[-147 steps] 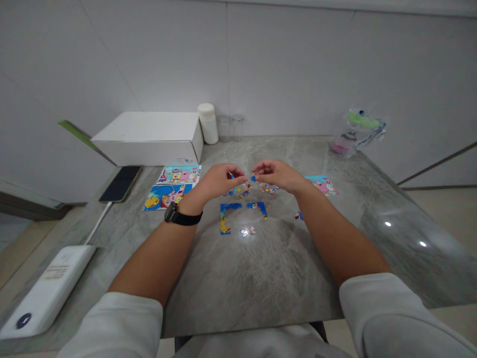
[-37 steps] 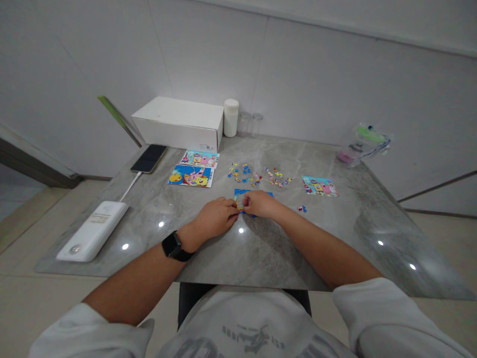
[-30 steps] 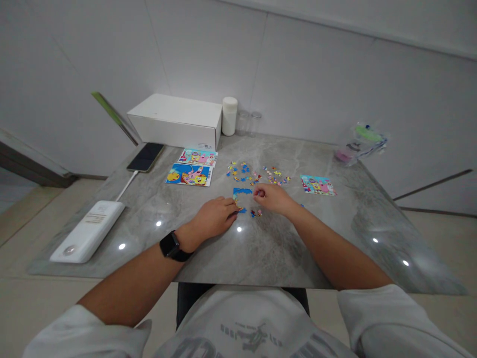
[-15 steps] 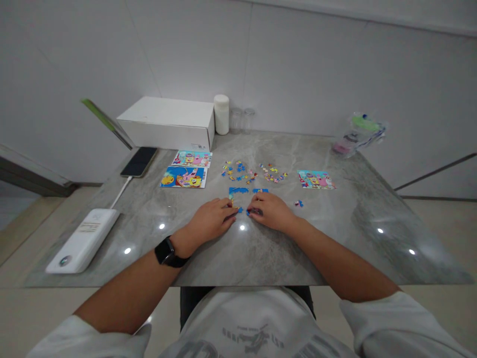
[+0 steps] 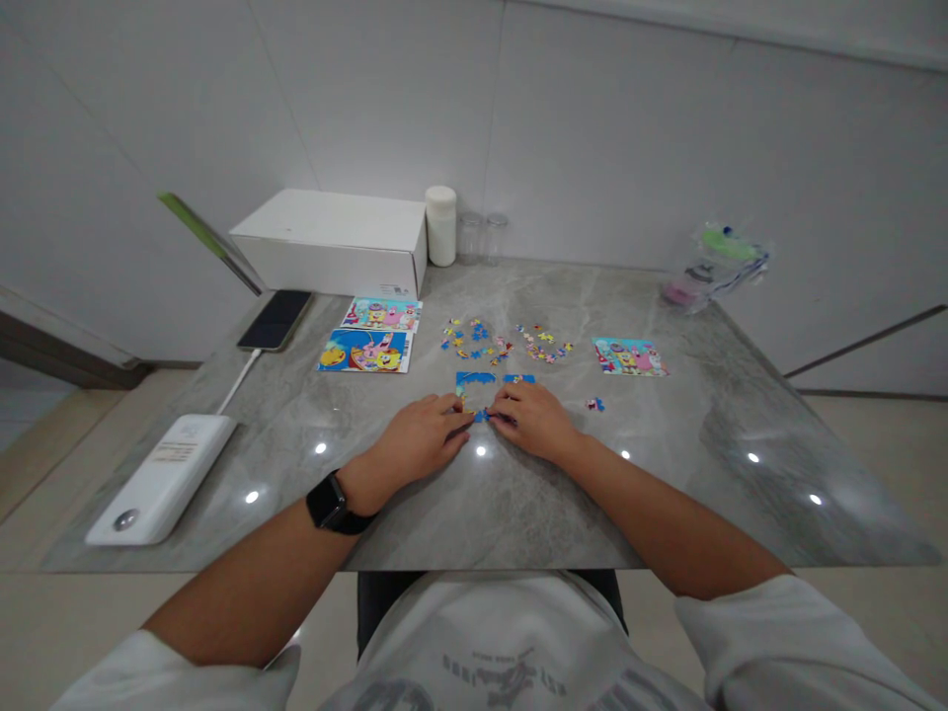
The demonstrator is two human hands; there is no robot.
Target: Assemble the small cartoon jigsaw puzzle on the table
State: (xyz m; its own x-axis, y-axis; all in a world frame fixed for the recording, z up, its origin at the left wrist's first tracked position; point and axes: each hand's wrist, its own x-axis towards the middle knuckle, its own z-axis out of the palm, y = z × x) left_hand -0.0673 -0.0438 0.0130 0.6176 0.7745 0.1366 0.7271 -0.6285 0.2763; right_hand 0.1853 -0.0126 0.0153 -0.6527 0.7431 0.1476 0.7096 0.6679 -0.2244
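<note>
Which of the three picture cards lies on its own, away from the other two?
The picture card farthest right; the other two cards lie together in front of the white box.

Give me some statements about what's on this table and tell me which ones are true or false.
The left hand and right hand are at the near side of the partly joined puzzle. True.
The black watch is on the right wrist. False: it is on the left.
A white cable runs from the phone. True.
The white bottle stands on the white box. False: it stands beside it.
</note>
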